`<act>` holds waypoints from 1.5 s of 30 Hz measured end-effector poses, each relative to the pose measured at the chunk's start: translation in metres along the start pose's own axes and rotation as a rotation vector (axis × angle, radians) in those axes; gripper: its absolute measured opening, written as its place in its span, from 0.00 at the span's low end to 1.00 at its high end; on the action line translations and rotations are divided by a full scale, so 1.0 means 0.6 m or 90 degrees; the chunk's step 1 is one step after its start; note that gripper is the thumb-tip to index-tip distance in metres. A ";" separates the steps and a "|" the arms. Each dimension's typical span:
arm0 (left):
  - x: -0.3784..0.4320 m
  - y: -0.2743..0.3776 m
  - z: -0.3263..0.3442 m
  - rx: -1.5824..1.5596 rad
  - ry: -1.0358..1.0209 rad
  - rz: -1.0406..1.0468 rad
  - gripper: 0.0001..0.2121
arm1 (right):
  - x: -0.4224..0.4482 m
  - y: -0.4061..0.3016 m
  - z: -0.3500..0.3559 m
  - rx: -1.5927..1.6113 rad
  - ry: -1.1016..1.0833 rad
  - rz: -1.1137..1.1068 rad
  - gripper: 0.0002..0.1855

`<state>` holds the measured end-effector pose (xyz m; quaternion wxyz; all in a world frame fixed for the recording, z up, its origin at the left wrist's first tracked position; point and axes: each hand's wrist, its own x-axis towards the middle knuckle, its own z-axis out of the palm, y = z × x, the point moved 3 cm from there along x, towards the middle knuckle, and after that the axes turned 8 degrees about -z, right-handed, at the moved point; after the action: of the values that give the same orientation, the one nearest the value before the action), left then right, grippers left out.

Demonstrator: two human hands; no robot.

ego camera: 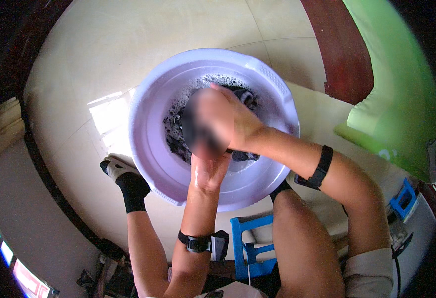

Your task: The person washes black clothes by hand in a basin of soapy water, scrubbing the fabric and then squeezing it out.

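A lavender plastic basin on the floor before me holds sudsy water and dark wet cloth. Both hands are together over its middle, partly covered by a blurred patch. My right hand comes in from the right, over the cloth. Below it, my left hand reaches up from the near side with its wrist turned upward and a little foam on it. Dark cloth shows between the two hands, and they appear closed on it; the exact finger positions are blurred. White foam gathers along the water's far edge.
A blue plastic stool stands at the basin's near side. My foot in a dark and pale sock is left of it. Green fabric hangs by a dark red wooden edge at right. Straps with small devices circle both forearms.
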<state>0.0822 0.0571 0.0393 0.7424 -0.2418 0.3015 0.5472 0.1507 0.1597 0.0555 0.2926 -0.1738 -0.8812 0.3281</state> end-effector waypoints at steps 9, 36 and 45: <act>-0.038 -0.001 -0.019 0.020 -0.117 0.089 0.18 | 0.015 -0.124 0.020 0.147 0.027 -0.132 0.13; -0.067 -0.024 0.004 -0.028 -0.020 0.095 0.20 | -0.006 -0.120 0.023 0.207 0.015 -0.156 0.12; -0.049 -0.036 0.014 -0.012 -0.023 0.085 0.21 | -0.031 -0.038 0.004 0.145 0.077 0.050 0.11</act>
<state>0.0981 0.0374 0.0667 0.7074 -0.2183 0.2979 0.6026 0.1612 0.1329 0.0619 0.3497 -0.1934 -0.8117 0.4259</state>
